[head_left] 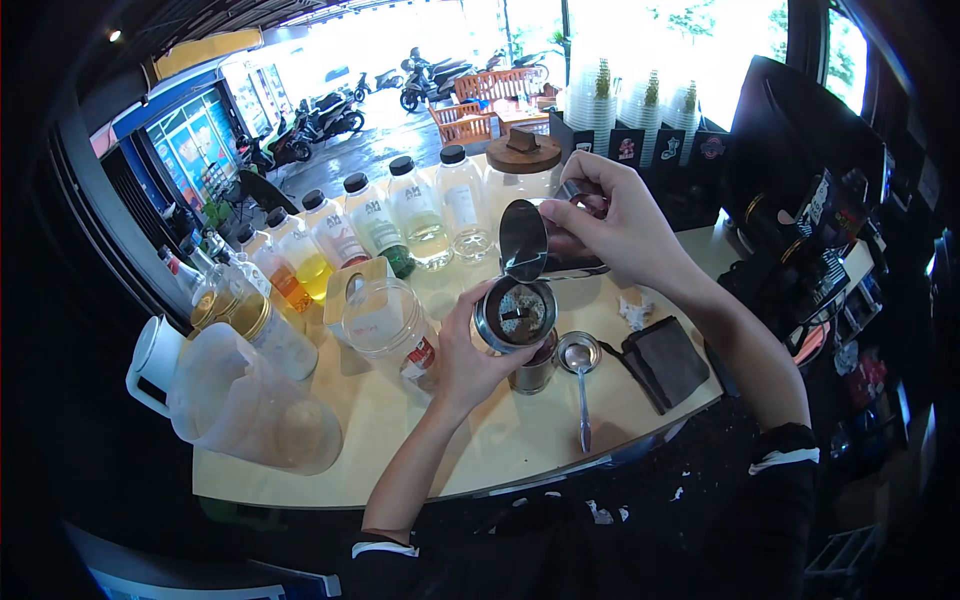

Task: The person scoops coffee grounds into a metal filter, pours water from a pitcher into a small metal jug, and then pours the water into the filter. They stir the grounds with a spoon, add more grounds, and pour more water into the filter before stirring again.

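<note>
My left hand [472,355] is wrapped round a round metal cup [517,314] with dark, foamy-looking contents. My right hand [610,215] grips the handle of a shiny metal pitcher [524,240], tilted with its lip at the cup's far rim. I cannot make out a stream between them. Just below the cup, partly hidden by it, stands a metal canister [534,374]. To its right, a long-handled spoon [583,400] rests with its bowl in a small round metal dish [580,348].
A clear plastic jar [385,315] stands left of my left hand, a large plastic pitcher [240,400] farther left. Black-capped bottles [428,225] line the back beside a wooden-lidded glass jar [522,170]. A black cloth [665,365] and crumpled tissue [635,312] lie right.
</note>
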The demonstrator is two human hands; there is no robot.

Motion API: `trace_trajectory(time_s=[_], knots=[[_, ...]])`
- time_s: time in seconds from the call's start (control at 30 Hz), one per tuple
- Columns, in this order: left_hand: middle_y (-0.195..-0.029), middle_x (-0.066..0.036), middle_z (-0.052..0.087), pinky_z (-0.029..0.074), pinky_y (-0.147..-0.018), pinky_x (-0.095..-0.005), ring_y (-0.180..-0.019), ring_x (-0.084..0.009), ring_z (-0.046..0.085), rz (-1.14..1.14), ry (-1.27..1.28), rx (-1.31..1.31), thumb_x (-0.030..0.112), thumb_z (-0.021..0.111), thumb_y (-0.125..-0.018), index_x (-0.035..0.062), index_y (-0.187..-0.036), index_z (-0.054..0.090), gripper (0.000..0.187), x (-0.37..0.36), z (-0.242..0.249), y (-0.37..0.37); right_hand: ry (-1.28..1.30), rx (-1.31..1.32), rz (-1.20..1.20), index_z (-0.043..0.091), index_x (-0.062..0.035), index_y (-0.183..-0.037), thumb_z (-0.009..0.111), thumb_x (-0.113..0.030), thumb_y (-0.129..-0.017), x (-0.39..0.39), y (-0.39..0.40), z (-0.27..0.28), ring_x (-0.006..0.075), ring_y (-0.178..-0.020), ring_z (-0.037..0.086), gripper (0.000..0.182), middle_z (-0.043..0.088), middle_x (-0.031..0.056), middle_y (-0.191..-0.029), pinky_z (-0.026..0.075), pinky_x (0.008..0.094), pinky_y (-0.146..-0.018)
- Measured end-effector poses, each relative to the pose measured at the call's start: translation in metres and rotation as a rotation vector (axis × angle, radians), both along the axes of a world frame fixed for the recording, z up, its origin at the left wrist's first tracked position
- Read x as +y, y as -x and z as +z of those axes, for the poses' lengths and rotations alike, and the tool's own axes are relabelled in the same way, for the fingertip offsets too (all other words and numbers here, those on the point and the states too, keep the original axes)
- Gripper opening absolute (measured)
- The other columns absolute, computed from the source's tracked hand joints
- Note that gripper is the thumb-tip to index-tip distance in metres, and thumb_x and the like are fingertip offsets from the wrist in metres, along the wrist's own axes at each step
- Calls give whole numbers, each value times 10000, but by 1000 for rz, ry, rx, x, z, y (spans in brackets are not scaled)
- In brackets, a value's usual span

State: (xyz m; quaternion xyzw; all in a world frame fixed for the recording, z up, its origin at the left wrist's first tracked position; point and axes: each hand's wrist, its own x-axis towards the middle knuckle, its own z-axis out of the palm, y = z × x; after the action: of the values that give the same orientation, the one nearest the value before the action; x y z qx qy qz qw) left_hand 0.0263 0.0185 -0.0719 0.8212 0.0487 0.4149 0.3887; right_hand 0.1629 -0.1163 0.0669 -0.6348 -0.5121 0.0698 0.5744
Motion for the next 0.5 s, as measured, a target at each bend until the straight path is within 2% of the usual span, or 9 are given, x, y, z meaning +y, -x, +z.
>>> trace_trajectory(time_s=[0.13, 0.2, 0.5], knots=[[-1121, -125, 615, 428, -976, -348, -1080, -222, 580, 0, -21, 24, 209, 875, -569, 2, -1207, 507, 765, 0, 3, 0, -7, 1, 0, 493, 44, -839, 642, -50, -846, 1, -2, -2, 53, -682, 589, 176, 545, 36, -660, 524, 234, -572], [-1124, -128, 616, 429, -976, -350, -1078, -224, 583, 16, -38, 43, 211, 876, -569, 2, -1211, 506, 770, 1, 4, 1, 17, -78, -34, 488, 46, -842, 639, -46, -849, 1, -7, -4, 65, -701, 610, 177, 561, 45, -688, 548, 240, -591], [-1090, -132, 646, 449, -957, -350, -1039, -225, 613, 27, -91, 67, 238, 877, -570, 2, -1178, 548, 730, 3, 13, 2, -1, -38, -33, 503, 47, -863, 650, -63, -849, -5, -14, -2, 50, -685, 574, 185, 539, 18, -683, 572, 240, -611]])
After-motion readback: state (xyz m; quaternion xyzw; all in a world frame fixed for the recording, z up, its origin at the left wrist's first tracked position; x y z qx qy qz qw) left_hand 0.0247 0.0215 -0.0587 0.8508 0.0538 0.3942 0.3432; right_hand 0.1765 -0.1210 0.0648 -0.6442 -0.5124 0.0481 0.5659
